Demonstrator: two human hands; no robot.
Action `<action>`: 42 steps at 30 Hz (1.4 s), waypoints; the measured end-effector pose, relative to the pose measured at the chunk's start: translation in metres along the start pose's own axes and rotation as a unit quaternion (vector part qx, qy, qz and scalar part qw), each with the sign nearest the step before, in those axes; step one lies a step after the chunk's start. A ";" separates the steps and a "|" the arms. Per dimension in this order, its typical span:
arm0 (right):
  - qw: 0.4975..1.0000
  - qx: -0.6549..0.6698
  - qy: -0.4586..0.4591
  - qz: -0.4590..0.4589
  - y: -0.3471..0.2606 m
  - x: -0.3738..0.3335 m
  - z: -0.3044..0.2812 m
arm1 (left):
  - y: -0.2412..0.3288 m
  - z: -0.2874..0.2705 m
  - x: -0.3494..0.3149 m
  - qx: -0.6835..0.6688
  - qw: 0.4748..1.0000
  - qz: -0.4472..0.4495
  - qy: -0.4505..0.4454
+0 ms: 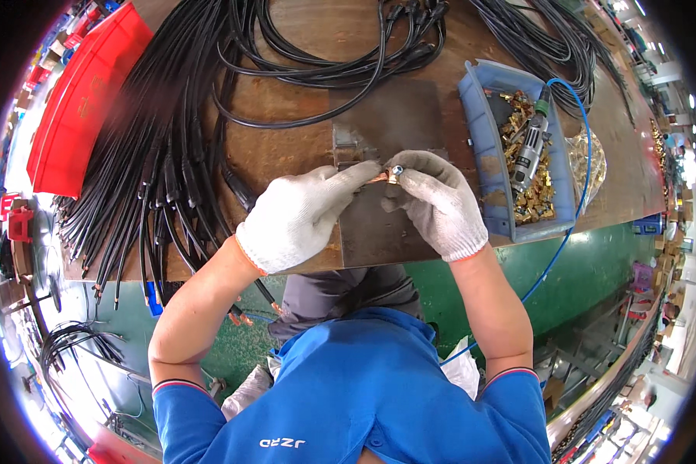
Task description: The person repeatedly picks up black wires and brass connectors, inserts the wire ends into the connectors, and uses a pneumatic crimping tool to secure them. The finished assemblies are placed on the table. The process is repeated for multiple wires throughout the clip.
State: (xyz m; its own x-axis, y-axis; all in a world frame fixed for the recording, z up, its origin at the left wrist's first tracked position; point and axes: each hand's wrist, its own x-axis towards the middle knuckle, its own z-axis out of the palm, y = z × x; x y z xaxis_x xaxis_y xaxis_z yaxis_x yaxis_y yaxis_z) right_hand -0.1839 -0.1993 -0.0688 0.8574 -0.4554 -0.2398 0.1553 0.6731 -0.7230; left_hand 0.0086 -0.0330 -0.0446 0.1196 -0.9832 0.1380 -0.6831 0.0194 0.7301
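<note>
Both of my hands wear white knit gloves and meet over a dark metal plate (394,228) on the brown worktable. My left hand (294,216) is closed in a pinch on a cable end, whose bare copper strands (380,178) show past the fingertips. My right hand (439,203) pinches a small brass terminal (395,175) with a shiny round screw. Copper and brass touch or nearly touch; I cannot tell how deep the strands sit. Most of the cable is hidden by my left glove.
A blue bin (483,147) at the right holds brass terminals (533,207) and a grey air screwdriver (529,151) on a blue hose (588,147). Black cables (158,147) spread over the left side, with coiled ones (317,73) behind. A red bin (85,108) stands far left.
</note>
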 end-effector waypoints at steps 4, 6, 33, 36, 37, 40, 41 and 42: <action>0.986 -0.157 0.054 0.007 -0.007 0.003 0.002 | 0.001 -0.003 -0.001 0.007 1.000 -0.004 -0.010; 0.969 -0.247 0.028 -0.004 -0.010 0.005 0.009 | -0.001 -0.004 -0.001 0.015 1.000 -0.020 -0.014; 0.669 -0.712 0.006 -0.212 0.003 0.065 0.034 | -0.038 -0.018 0.022 0.110 0.985 -0.134 -0.020; 0.699 -0.692 -0.001 -0.179 -0.002 0.069 0.030 | -0.045 -0.015 0.023 0.099 0.987 -0.126 -0.025; 0.702 -0.692 0.004 -0.171 -0.002 0.071 0.031 | -0.047 -0.014 0.023 0.093 0.988 -0.119 -0.016; 0.694 -0.700 0.009 -0.167 -0.002 0.072 0.036 | -0.052 -0.011 0.020 0.073 0.992 -0.106 0.002; 0.690 -0.704 0.006 -0.165 -0.002 0.073 0.034 | -0.052 -0.010 0.019 0.067 0.992 -0.107 0.004; 0.687 -0.708 0.003 -0.164 -0.003 0.074 0.034 | -0.052 -0.011 0.018 0.061 0.992 -0.108 0.007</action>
State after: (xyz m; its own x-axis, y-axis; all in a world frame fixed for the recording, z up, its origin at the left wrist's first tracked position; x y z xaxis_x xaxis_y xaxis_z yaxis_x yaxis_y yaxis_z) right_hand -0.1044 -0.2147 -0.0624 0.8874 -0.4527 0.0869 -0.2971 -0.7059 -0.6430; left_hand 0.0538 -0.0500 -0.0728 0.2816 -0.9595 -0.0035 -0.7231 -0.2146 0.6566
